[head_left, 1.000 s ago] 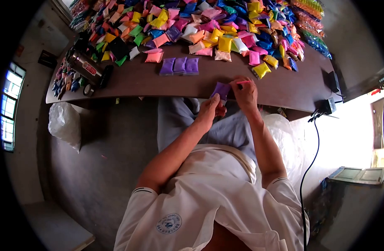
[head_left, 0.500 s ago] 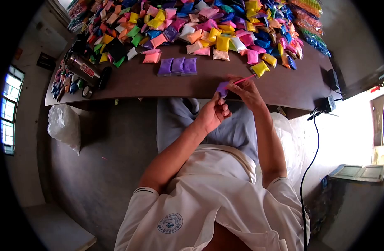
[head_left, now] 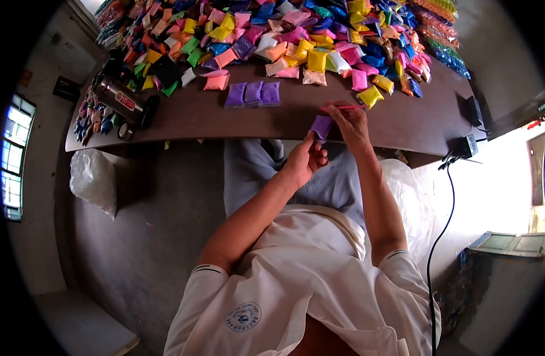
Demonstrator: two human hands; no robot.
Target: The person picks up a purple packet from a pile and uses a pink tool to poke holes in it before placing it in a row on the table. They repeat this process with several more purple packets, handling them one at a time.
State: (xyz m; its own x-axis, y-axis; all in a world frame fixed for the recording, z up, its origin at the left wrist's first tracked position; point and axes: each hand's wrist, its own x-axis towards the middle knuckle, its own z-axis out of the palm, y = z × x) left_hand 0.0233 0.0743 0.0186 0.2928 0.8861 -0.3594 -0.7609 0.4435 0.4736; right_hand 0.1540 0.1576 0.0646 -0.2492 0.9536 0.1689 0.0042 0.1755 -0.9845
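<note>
A small purple packet [head_left: 321, 126] is pinched at its lower left by my left hand [head_left: 304, 160], near the table's front edge. My right hand [head_left: 352, 126], just to the right of the packet, is closed on a thin red stick [head_left: 347, 107] that lies almost level. Several purple packets [head_left: 253, 94] sit in a row on the table, up and to the left of my hands. A yellow packet [head_left: 370, 97] lies just beyond my right hand.
A large heap of coloured packets [head_left: 284, 41] covers the back of the brown table [head_left: 189, 118]. At the left stand a flask [head_left: 119, 98] and a tape roll [head_left: 124, 131]. Black adapters [head_left: 466, 146] with a cable are at the right edge.
My right hand has drawn slightly away from the purple packet, and more of the packet shows. The red stick has turned from slanted to nearly level.
</note>
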